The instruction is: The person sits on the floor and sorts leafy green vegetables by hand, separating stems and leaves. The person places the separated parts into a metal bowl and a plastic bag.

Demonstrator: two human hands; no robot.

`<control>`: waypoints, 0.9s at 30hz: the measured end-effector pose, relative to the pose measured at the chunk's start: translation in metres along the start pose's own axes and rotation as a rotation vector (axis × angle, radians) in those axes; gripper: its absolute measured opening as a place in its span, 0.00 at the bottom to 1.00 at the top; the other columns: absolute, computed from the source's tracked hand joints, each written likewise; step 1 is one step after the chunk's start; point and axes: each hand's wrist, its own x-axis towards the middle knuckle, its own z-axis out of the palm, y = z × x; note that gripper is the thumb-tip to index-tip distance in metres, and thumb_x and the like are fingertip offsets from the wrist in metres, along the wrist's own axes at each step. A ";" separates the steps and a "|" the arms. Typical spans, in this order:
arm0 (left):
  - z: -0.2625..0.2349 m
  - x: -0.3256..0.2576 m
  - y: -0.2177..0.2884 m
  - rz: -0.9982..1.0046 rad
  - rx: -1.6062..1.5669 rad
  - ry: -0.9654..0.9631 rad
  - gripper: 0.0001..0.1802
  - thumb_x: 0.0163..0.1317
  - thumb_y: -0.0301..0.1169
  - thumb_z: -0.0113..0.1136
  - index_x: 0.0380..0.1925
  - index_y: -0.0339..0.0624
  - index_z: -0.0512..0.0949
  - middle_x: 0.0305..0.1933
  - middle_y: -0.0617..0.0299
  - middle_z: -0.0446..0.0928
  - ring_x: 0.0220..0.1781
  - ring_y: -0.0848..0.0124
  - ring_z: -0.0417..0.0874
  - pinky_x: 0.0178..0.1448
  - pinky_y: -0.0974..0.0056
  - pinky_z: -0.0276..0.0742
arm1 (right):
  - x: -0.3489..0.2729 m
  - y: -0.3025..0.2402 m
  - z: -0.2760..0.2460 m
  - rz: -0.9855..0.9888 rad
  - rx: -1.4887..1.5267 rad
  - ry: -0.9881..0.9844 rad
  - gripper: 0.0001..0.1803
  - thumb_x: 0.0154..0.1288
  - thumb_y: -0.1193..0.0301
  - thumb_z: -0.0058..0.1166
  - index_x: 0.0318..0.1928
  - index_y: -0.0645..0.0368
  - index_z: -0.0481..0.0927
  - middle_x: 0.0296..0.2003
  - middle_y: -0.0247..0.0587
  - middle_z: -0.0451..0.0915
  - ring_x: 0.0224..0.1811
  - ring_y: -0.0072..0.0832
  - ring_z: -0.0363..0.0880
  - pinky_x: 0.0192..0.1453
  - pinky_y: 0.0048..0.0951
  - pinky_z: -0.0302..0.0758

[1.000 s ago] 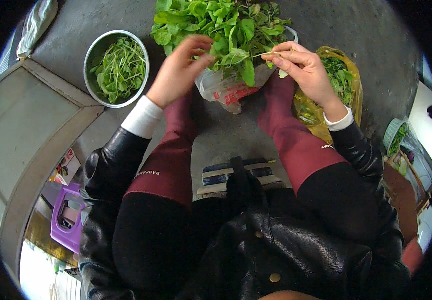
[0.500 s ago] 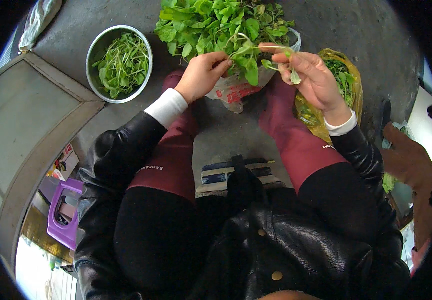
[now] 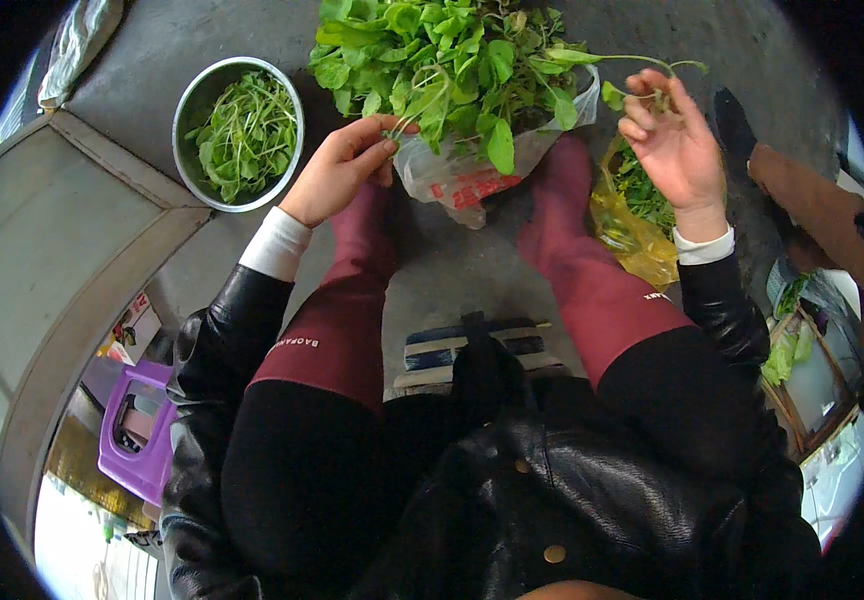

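the left hand (image 3: 337, 170) lay at 11 o'clock from the person's knees, fingers curled and thumb pinched against the near edge of the heap of leafy greens (image 3: 442, 60), closed on a stem or 2 where the heap spilled over the clear plastic bag (image 3: 457, 175). half a second before, that hand had sat further toward 12 o'clock, close to the other one, so it had drawn back leftward along the pile. the right hand (image 3: 672, 140) had swung out to 1 o'clock and lifted, palm turned up and fingers loosely half open, with 1 thin green sprig (image 3: 642, 65) held between thumb and fingertips; its leafy tip trailed back toward the heap. a moment earlier both hands had been together over 1 stem, so the parting reads as that stem having been pulled apart, 1 piece kept in the right hand. below the right hand, at 2 o'clock, sat a yellow plastic bag (image 3: 632, 230) with green trimmings inside. a steel bowl (image 3: 192, 100) of picked shoots stood at 10 o'clock, well apart from the left hand. the greens themselves stayed at 12 o'clock, between the maroon rubber boots (image 3: 592, 270). a purple plastic stool (image 3: 137, 435) showed at 8 o'clock. another person's sleeve (image 3: 812, 210) entered at 3 o'clock.
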 end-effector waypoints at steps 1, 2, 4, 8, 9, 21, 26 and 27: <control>0.003 0.001 0.000 0.012 -0.012 -0.008 0.15 0.76 0.28 0.49 0.58 0.39 0.77 0.39 0.69 0.77 0.38 0.81 0.74 0.46 0.72 0.74 | -0.001 -0.002 -0.001 0.023 -0.054 0.013 0.22 0.80 0.60 0.45 0.60 0.64 0.77 0.55 0.44 0.78 0.36 0.20 0.64 0.43 0.23 0.67; 0.003 -0.002 0.002 -0.002 -0.060 -0.015 0.14 0.76 0.27 0.48 0.57 0.39 0.77 0.42 0.69 0.76 0.39 0.81 0.73 0.47 0.72 0.73 | -0.001 0.002 -0.002 0.026 -0.115 0.015 0.23 0.80 0.60 0.44 0.62 0.65 0.76 0.54 0.43 0.78 0.36 0.19 0.64 0.43 0.22 0.67; 0.001 -0.004 -0.001 0.013 -0.115 0.018 0.11 0.76 0.28 0.49 0.52 0.39 0.77 0.39 0.69 0.76 0.37 0.80 0.75 0.45 0.72 0.74 | -0.003 0.009 0.002 0.028 -0.307 0.068 0.24 0.80 0.59 0.44 0.61 0.66 0.77 0.51 0.44 0.81 0.36 0.19 0.66 0.43 0.23 0.68; 0.005 -0.003 -0.006 0.033 -0.222 0.059 0.07 0.76 0.28 0.49 0.47 0.39 0.75 0.36 0.68 0.76 0.35 0.80 0.76 0.44 0.72 0.75 | -0.008 0.013 0.004 0.077 -0.463 0.075 0.24 0.80 0.59 0.42 0.60 0.66 0.79 0.48 0.41 0.83 0.35 0.19 0.67 0.42 0.21 0.65; 0.005 -0.003 -0.007 0.035 -0.238 0.061 0.07 0.76 0.28 0.48 0.47 0.40 0.75 0.36 0.68 0.76 0.36 0.79 0.77 0.44 0.72 0.75 | -0.010 0.013 0.006 0.098 -0.481 0.066 0.24 0.80 0.59 0.42 0.60 0.66 0.79 0.48 0.40 0.83 0.35 0.18 0.67 0.41 0.21 0.64; 0.012 0.002 0.031 0.061 -0.607 -0.001 0.06 0.65 0.24 0.40 0.39 0.45 0.67 0.41 0.57 0.80 0.29 0.77 0.67 0.36 0.72 0.67 | -0.001 0.029 0.048 0.147 -1.003 -0.217 0.17 0.79 0.65 0.43 0.41 0.63 0.82 0.34 0.28 0.79 0.36 0.15 0.72 0.44 0.20 0.69; 0.052 0.022 0.057 0.162 -0.418 -0.080 0.09 0.66 0.28 0.47 0.45 0.40 0.69 0.51 0.56 0.79 0.49 0.73 0.76 0.57 0.68 0.72 | 0.012 0.039 0.083 0.278 -1.140 -0.374 0.16 0.78 0.66 0.44 0.35 0.63 0.78 0.30 0.32 0.77 0.36 0.22 0.73 0.45 0.28 0.72; 0.056 0.022 0.059 0.128 -0.379 -0.130 0.06 0.70 0.30 0.53 0.41 0.40 0.68 0.50 0.59 0.79 0.53 0.74 0.77 0.58 0.67 0.74 | 0.013 0.041 0.086 0.261 -1.188 -0.394 0.16 0.77 0.66 0.44 0.35 0.63 0.78 0.30 0.34 0.77 0.36 0.23 0.74 0.44 0.29 0.72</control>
